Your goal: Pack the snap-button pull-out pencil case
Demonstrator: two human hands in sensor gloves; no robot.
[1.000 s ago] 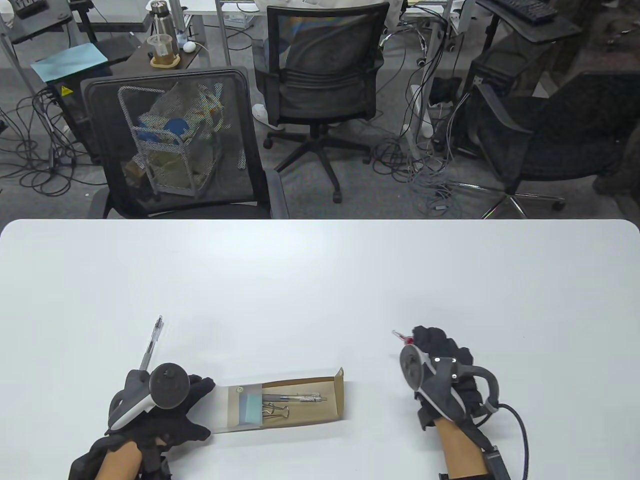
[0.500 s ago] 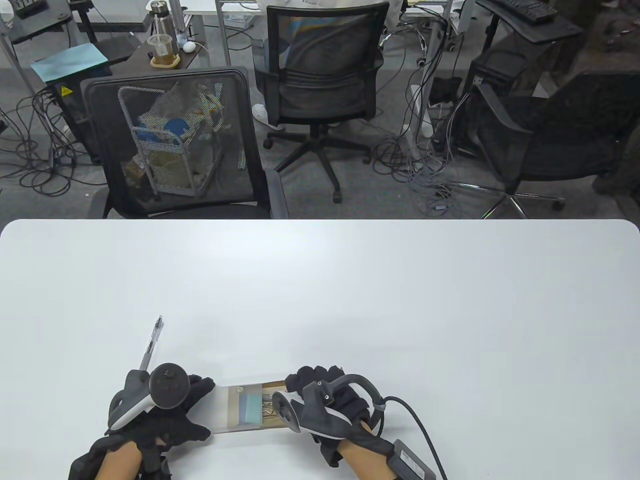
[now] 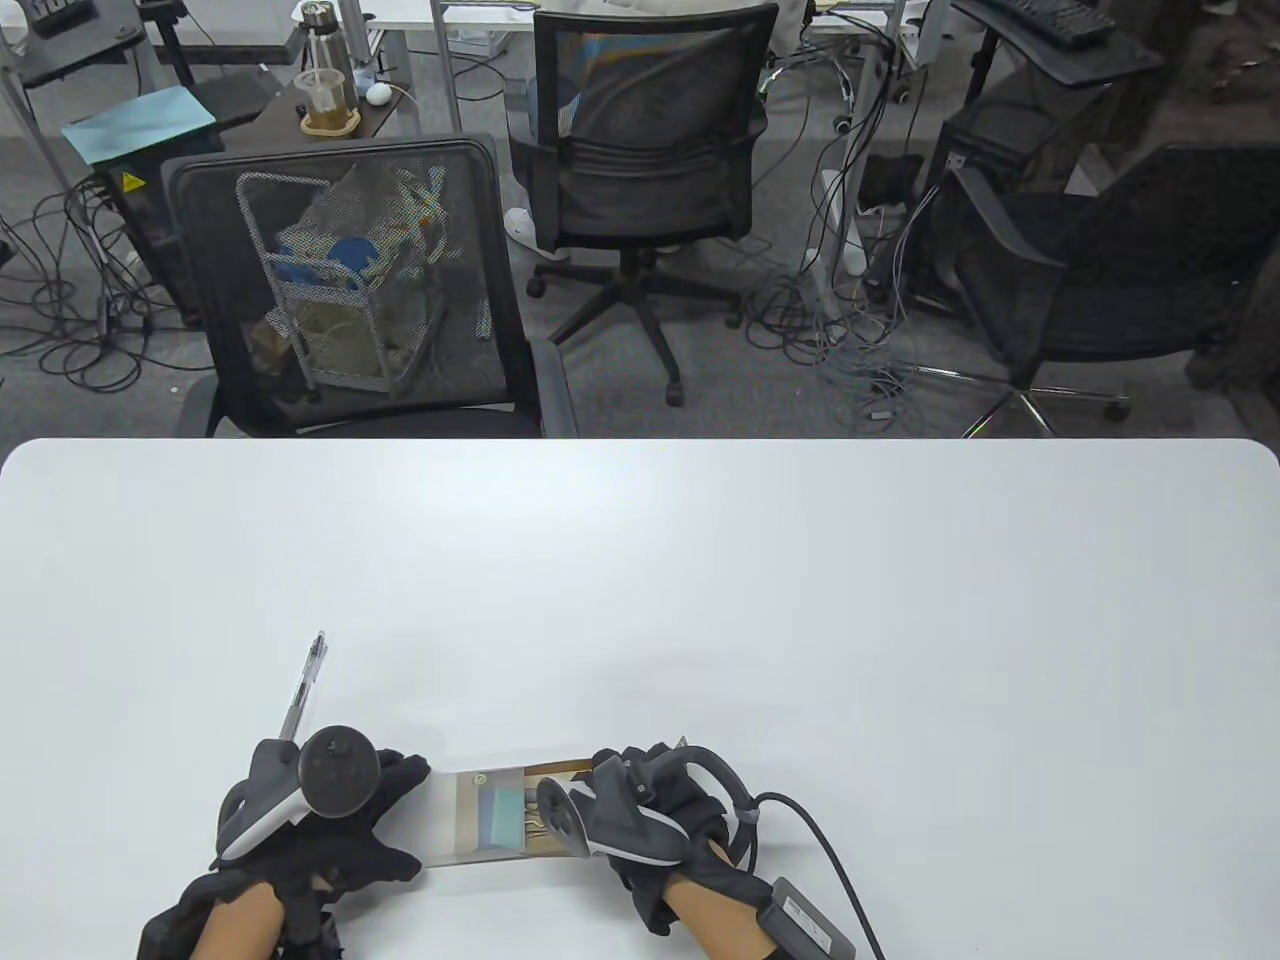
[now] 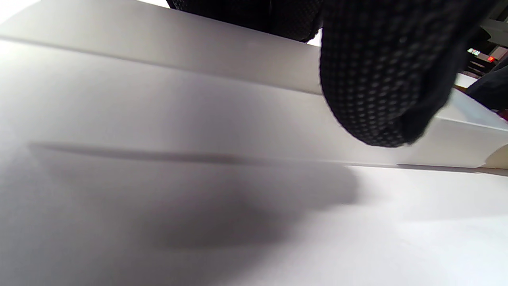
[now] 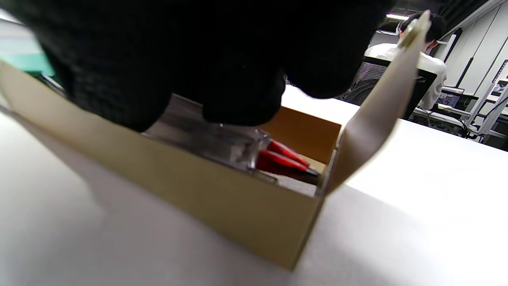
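Note:
The pencil case is a white sleeve with a brown pull-out tray, lying near the table's front edge. My left hand grips the sleeve's left end; a fingertip presses on its side wall. My right hand is over the open tray and holds a clear pen with a red clip down inside it. The tray's end flap stands up. A teal pad and a binder clip show at the sleeve's mouth. The rest of the tray's contents are hidden under the right hand.
A second clear pen lies on the white table just beyond the left hand. A cable trails from the right wrist toward the front edge. Office chairs stand beyond the table's far edge.
My right hand has moved from the table's right side, with the red-clipped pen, to above the tray, and has settled lower into it. The left hand and sleeve have not moved.

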